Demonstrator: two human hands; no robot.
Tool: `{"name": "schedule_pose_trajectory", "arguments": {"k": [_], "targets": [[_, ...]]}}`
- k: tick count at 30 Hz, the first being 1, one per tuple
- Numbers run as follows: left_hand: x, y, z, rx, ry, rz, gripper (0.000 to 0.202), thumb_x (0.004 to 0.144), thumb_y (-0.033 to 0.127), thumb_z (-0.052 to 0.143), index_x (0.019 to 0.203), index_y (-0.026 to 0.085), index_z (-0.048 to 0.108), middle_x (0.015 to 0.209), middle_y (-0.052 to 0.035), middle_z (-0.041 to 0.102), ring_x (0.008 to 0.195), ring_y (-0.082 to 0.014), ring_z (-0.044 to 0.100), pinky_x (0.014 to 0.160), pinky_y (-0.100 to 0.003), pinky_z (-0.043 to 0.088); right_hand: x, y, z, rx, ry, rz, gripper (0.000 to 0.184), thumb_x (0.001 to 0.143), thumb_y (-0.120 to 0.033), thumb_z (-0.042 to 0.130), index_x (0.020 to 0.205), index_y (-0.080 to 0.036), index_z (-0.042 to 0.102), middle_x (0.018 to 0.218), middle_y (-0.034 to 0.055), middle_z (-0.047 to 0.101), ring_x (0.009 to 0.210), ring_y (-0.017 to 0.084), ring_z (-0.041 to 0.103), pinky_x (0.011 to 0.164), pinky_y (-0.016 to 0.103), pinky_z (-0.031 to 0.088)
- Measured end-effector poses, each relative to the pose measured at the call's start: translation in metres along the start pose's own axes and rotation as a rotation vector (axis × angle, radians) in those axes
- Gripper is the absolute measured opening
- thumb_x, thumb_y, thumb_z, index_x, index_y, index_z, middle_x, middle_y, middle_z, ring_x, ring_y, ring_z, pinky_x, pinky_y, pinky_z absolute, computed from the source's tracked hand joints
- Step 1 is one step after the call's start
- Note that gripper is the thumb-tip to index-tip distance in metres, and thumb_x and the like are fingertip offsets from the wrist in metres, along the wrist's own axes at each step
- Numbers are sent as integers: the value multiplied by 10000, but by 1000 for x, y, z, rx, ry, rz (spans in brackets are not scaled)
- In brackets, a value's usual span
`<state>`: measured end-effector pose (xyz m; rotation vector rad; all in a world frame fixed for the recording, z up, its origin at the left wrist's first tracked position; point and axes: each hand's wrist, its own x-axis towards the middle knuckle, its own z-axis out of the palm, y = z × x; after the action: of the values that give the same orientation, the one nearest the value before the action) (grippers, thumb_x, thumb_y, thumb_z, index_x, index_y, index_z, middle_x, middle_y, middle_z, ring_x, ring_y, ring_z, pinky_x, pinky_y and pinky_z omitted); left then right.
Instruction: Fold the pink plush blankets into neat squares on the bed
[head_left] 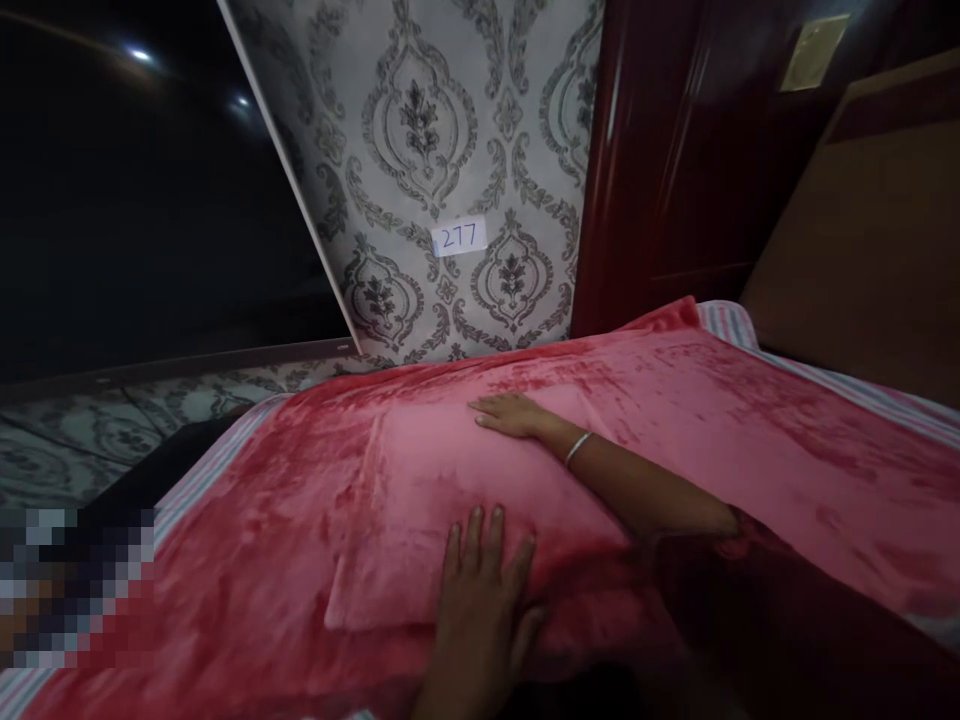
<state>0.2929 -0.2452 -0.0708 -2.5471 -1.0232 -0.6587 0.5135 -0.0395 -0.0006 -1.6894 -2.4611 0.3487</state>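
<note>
A folded pink plush cloth (420,460) lies flat on a red-pink plush blanket (270,560). My left hand (484,585) rests palm down on the cloth's near part, its fingers stretched out and apart. Toward the far edge of the same cloth, my right hand (510,413) lies flat with its fingers extended, pointing left. The right wrist wears a thin silver bangle (577,448). Neither hand grips anything. My right forearm and dark red sleeve (757,590) hide the cloth's near right side.
A striped sheet (847,385) shows along the blanket's edges. Behind stand a patterned wall (420,60) with a paper label (459,236) reading 277, a large dark screen (150,200) at left, a dark red wooden panel (675,180) and a cardboard box (870,240) at right.
</note>
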Motion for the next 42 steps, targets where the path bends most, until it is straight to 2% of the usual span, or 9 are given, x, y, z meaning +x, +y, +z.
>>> {"name": "schedule_pose_trajectory", "arguments": {"k": [10,15,19,22,24,29,34,37,42], "targets": [[1,4,0,-19,28,-12,769,864,448,643,1565,324,352,1650,-111,297,1501,-379,296,1153,-590,337,-4,-1,10,-1,109,8,571,1039,-497,313,1569,-295,381,1609,21,379,1496,210,318,1229,428,202],[-3,-10,-23,-17,44,44,711,908,367,581,1570,282,336,1599,-86,408,1483,-293,354,1219,-563,262,-9,-34,-8,-53,49,100,568,1048,-482,318,1588,-308,330,1671,68,209,1545,288,175,1221,579,137],[-20,-30,-40,101,142,-85,697,895,299,571,1560,255,368,1593,-100,414,1517,-318,279,1252,-614,97,-20,-88,0,-47,47,-294,555,1046,-511,339,1585,-383,307,1688,25,138,1557,306,87,1209,627,116],[-36,-33,-34,124,138,-186,773,803,367,689,1530,320,429,1642,-109,314,1534,-416,182,1208,-687,153,-22,-120,18,-44,-37,-593,540,1038,-505,389,1567,-414,331,1682,1,177,1558,295,88,1205,643,96],[-45,-30,-25,117,102,-233,830,754,365,743,1524,352,433,1658,-104,273,1532,-444,157,1183,-711,197,-13,-129,26,-44,-70,-669,540,1041,-495,389,1571,-413,319,1678,-3,191,1559,283,89,1203,653,58],[-52,-26,-8,100,86,-275,912,728,359,749,1551,405,360,1653,-56,294,1534,-441,153,1175,-721,220,42,-116,27,-60,-73,-532,605,1020,-569,398,1589,-405,271,1689,-7,144,1560,305,59,1198,662,58],[-54,-31,1,93,87,-277,981,695,430,764,1563,440,308,1653,-43,289,1533,-450,144,1156,-745,225,92,-100,29,59,-95,-291,624,1033,-569,319,1608,-335,256,1671,22,232,1532,277,223,1223,556,188],[-57,-33,7,99,73,-277,957,710,452,762,1556,456,315,1649,-35,303,1533,-456,133,1162,-750,202,101,-96,32,100,-110,-232,610,1033,-550,315,1591,-304,330,1633,20,330,1510,257,286,1236,494,206],[-56,-34,10,92,100,-278,1013,696,410,776,1571,455,267,1652,-39,297,1535,-451,128,1168,-751,204,93,-96,34,118,6,-254,588,1033,-540,316,1571,-309,374,1611,6,375,1491,235,329,1231,466,234]]}}
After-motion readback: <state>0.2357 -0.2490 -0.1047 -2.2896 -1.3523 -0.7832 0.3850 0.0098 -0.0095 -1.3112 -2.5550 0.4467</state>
